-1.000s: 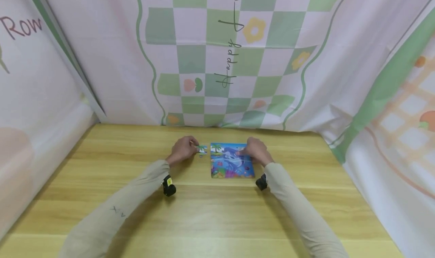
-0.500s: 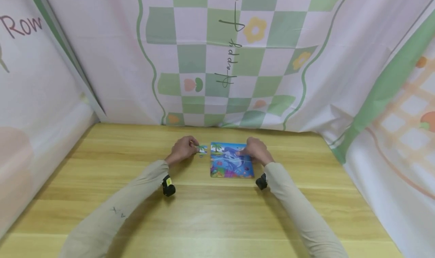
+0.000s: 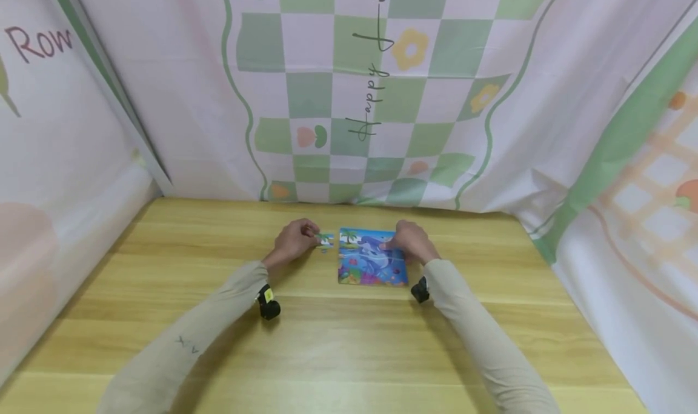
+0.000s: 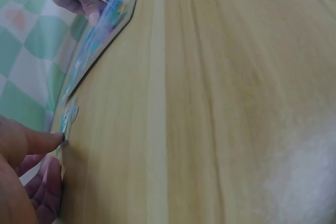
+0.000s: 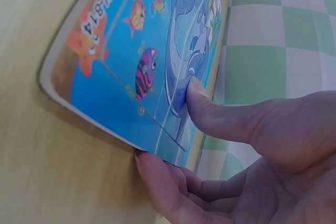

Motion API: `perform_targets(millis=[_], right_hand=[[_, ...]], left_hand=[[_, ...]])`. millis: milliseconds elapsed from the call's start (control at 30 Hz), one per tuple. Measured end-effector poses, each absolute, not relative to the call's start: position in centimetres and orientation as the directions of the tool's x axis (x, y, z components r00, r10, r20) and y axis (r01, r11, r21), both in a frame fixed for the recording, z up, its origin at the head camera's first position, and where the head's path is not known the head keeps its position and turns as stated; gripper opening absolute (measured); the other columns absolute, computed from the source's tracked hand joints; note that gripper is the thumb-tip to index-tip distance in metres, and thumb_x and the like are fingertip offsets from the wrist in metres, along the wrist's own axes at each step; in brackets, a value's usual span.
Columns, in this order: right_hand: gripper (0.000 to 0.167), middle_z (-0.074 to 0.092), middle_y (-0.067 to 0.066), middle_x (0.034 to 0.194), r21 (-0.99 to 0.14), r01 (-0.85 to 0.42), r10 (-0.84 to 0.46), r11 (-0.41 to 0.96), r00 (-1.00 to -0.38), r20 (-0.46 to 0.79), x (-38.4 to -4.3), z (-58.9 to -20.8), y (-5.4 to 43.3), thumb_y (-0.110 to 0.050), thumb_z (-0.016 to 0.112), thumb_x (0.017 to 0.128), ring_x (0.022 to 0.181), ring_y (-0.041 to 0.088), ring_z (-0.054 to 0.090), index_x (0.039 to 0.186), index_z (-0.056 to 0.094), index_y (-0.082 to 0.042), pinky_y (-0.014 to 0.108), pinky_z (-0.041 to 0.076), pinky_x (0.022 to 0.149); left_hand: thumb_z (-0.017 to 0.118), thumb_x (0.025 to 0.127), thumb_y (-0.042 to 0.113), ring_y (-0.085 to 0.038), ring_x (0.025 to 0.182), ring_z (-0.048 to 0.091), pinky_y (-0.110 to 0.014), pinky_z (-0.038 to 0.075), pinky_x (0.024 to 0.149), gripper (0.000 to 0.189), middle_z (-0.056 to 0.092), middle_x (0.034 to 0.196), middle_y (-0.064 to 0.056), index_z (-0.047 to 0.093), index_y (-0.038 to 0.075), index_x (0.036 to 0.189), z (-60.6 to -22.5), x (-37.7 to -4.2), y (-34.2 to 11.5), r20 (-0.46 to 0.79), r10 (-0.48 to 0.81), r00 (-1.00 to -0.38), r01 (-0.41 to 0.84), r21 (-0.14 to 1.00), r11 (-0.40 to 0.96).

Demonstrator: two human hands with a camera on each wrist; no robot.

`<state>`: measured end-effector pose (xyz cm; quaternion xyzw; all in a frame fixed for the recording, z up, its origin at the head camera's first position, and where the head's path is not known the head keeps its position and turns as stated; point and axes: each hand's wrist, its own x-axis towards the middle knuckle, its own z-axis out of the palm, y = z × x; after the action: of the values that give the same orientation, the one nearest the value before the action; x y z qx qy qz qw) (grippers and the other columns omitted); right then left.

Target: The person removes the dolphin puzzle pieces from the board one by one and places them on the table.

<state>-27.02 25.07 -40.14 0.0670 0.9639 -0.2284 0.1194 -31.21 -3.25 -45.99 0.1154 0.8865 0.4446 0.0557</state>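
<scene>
Dolphin puzzle board [image 3: 371, 265], marked KW-814 | location: on wooden tabletop [image 3: 349, 341], before checkered curtain [image 3: 349, 99] | right hand [image 3: 412, 241]: grips board's right edge, thumb on printed face, fingers at rim | left hand [image 3: 295, 239]: pinches palm-tree jigsaw piece [image 3: 326, 240] between thumb and fingers | piece position: just beside board's left edge, not touching

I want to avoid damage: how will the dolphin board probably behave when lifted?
The dolphin board is probably stiff, since its edge looks thick and straight. Its shiny face may be slippery. Being flat, it seems unlikely to roll.
</scene>
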Motion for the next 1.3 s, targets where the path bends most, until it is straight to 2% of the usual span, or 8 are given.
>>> perform_targets(millis=[167,333,633,933,1200,1300], right_hand=[[0.042,0.060,0.013,0.093,-0.425,0.174,0.076,0.888,-0.968,-0.239,-26.9,-40.2,25.0,-0.027,0.083,0.091,0.080,0.026,0.055,0.107,0.064,0.007,0.038,0.054,0.074],[0.040,0.055,0.009,0.084,-0.419,0.166,0.082,0.893,-0.974,-0.212,-26.7,-40.4,24.9,-0.030,0.083,0.090,0.075,0.024,0.052,0.098,0.065,0.004,0.034,0.049,0.066],[0.040,0.049,0.006,0.080,-0.410,0.188,0.104,0.893,-0.970,-0.218,-27.1,-40.9,25.3,-0.034,0.084,0.090,0.072,0.022,0.049,0.091,0.062,-0.001,0.032,0.047,0.063],[0.039,0.046,0.005,0.080,-0.430,0.177,0.083,0.885,-0.970,-0.227,-27.3,-40.7,25.8,-0.032,0.084,0.090,0.073,0.021,0.044,0.093,0.062,0.000,0.031,0.043,0.064],[0.044,0.053,0.008,0.086,-0.441,0.181,0.089,0.879,-0.971,-0.222,-27.3,-40.6,25.6,-0.034,0.085,0.089,0.076,0.023,0.051,0.100,0.063,0.002,0.034,0.050,0.067],[0.041,0.050,0.005,0.079,-0.442,0.184,0.090,0.878,-0.970,-0.226,-27.2,-40.8,25.5,-0.034,0.084,0.089,0.071,0.021,0.049,0.090,0.061,-0.001,0.032,0.048,0.063]], left_hand=[[0.074,0.095,0.018,-0.026,0.104,0.065,-0.046,0.049,0.097,0.025,0.071,0.113,-0.009,0.071,0.008,0.117,-46.0,-31.3,-3.1,0.028,0.284,-0.959,0.194,0.794,0.577],[0.073,0.096,0.016,-0.027,0.106,0.065,-0.047,0.051,0.097,0.024,0.071,0.114,-0.010,0.070,0.007,0.118,-46.0,-31.2,-2.9,0.038,0.290,-0.956,0.205,0.796,0.570],[0.065,0.097,0.004,-0.031,0.101,0.066,-0.042,0.058,0.090,0.023,0.070,0.110,-0.018,0.067,-0.001,0.120,-45.6,-31.3,-2.4,0.090,0.314,-0.945,0.235,0.855,0.462],[0.060,0.102,0.002,-0.034,0.106,0.065,-0.043,0.057,0.095,0.022,0.067,0.116,-0.021,0.067,-0.005,0.121,-44.4,-31.9,-0.8,0.182,0.323,-0.929,0.310,0.857,0.410],[0.063,0.099,0.000,-0.035,0.108,0.066,-0.043,0.057,0.097,0.024,0.069,0.118,-0.022,0.067,-0.006,0.122,-43.9,-32.0,1.6,0.192,0.413,-0.890,0.377,0.820,0.431],[0.069,0.097,0.004,-0.035,0.111,0.066,-0.044,0.057,0.099,0.028,0.069,0.121,-0.021,0.067,-0.005,0.123,-44.0,-31.9,2.5,0.154,0.473,-0.868,0.391,0.799,0.456]])
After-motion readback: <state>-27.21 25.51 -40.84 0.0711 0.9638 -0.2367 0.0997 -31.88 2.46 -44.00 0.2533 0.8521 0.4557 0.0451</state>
